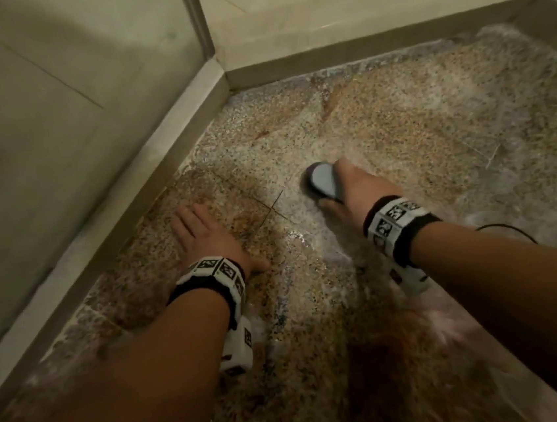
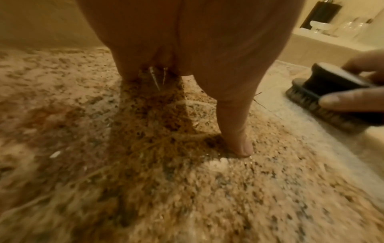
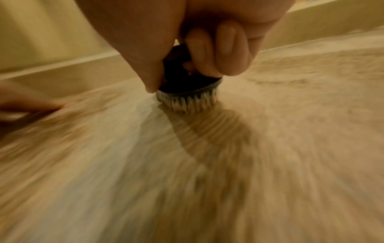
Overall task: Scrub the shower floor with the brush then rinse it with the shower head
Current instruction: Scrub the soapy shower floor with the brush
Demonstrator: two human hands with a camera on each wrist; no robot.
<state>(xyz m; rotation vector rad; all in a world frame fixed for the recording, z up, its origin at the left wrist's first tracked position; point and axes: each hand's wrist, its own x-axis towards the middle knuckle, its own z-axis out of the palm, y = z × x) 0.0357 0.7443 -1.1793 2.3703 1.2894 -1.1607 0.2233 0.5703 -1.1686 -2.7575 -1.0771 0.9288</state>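
Your right hand point(image 1: 353, 185) grasps the brush point(image 1: 323, 180), a dark oval block with a rounded grey top, its pale bristles point(image 3: 187, 102) pressed to the speckled granite floor point(image 1: 398, 122), wet and streaked with foam. Your left hand point(image 1: 204, 235) lies flat on it, fingers straight, beside the raised curb point(image 1: 131, 198). Only the left wrist view shows a ledge point(image 2: 324, 34) with glassware.

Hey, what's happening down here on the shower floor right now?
A person is scrubbing the speckled shower floor. Their right hand grips a dark scrub brush, bristles down on the wet, sudsy stone. Their left hand lies flat on the floor near the raised curb, fingers spread. No shower head is in view, so rinsing has not begun.
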